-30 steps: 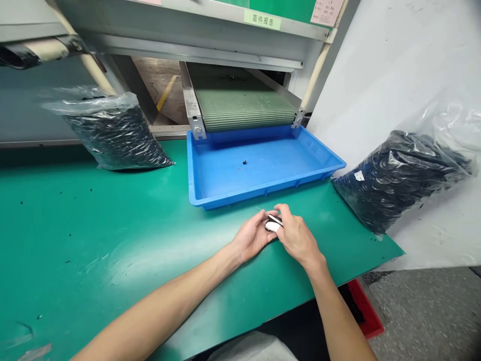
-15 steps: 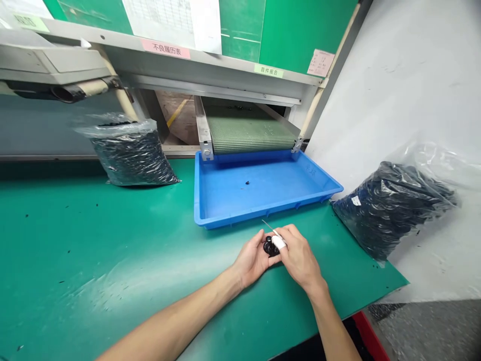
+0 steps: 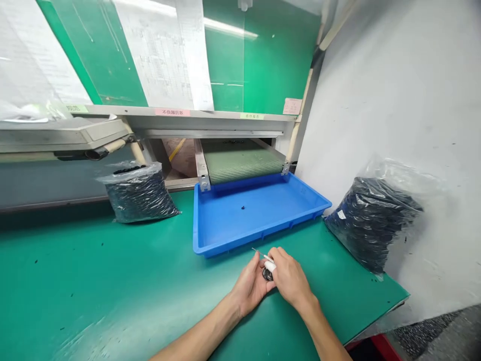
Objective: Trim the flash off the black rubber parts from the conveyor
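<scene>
My left hand (image 3: 248, 287) is cupped, palm up, around several small shiny black rings (image 3: 267, 274) in front of the blue tray. Closed on a thin pick (image 3: 268, 258) with a pale handle and a fine metal tip, my right hand (image 3: 290, 277) rests against the left one. The pick's tip points up and left, by the left thumb. A white cover wraps one right fingertip. Fingers partly hide the rings, so I cannot tell whether the pick touches them.
The blue tray (image 3: 259, 233) holds a small black bit and sits under the end of a green conveyor belt (image 3: 240, 163). A clear bag of black parts (image 3: 141, 195) stands left; another bag (image 3: 370, 220) leans on the white wall. Black specks dot the green table (image 3: 124, 281).
My view has tilted up, so the scene sits lower in the picture. Both hands stay together over the rings; the pick now lies flatter, its tip nearer the left thumb.
</scene>
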Demonstrator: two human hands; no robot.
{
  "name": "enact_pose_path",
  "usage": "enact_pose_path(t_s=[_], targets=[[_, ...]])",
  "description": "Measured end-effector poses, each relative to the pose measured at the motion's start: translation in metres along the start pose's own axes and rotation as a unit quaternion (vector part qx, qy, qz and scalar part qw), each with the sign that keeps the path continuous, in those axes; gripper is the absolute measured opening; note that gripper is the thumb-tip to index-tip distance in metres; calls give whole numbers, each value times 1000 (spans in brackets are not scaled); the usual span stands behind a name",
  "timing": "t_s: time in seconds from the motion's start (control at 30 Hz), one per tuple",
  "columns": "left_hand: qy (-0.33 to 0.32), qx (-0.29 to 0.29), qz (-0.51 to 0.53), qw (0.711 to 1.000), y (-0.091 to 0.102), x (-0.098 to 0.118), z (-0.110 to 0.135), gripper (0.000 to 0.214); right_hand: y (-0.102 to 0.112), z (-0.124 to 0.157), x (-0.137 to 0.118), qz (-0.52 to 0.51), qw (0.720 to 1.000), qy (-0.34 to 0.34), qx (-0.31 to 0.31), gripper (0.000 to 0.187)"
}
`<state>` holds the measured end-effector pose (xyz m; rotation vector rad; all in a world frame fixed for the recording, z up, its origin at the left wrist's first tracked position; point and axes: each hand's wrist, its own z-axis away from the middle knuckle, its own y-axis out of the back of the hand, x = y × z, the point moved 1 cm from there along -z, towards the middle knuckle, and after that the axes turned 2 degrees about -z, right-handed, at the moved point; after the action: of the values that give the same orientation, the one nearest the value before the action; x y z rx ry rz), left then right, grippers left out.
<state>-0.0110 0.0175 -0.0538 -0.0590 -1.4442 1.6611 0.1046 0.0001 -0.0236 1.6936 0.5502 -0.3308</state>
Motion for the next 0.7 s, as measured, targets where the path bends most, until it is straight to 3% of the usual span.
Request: enact_pose_path(t_s=[0.13,0.27,0.33,0.4,0.47,0.57,0.7], targets=[[-30,1,-76,997,-3,2,5,15,10,-1,2,-22,997,-18,75,35],[-6,74,-175,982,-6,5,8,29,31,0,26,52,987,-96,120,34],[1,88,-210,974,-15,10,6,30,37,5,47,102,977,-138,130,35],[0,66,-249,966,-38,17,1,32,35,12,70,143,967,-169,130,36],[-15,10,-306,952,-78,26,-6,35,27,17,88,170,961,-180,124,37],[-75,-113,-414,900,-165,39,-25,38,11,17,104,184,961,-163,125,37],[-195,-235,-559,771,-287,49,-64,32,-2,10,113,186,962,-151,130,39]])
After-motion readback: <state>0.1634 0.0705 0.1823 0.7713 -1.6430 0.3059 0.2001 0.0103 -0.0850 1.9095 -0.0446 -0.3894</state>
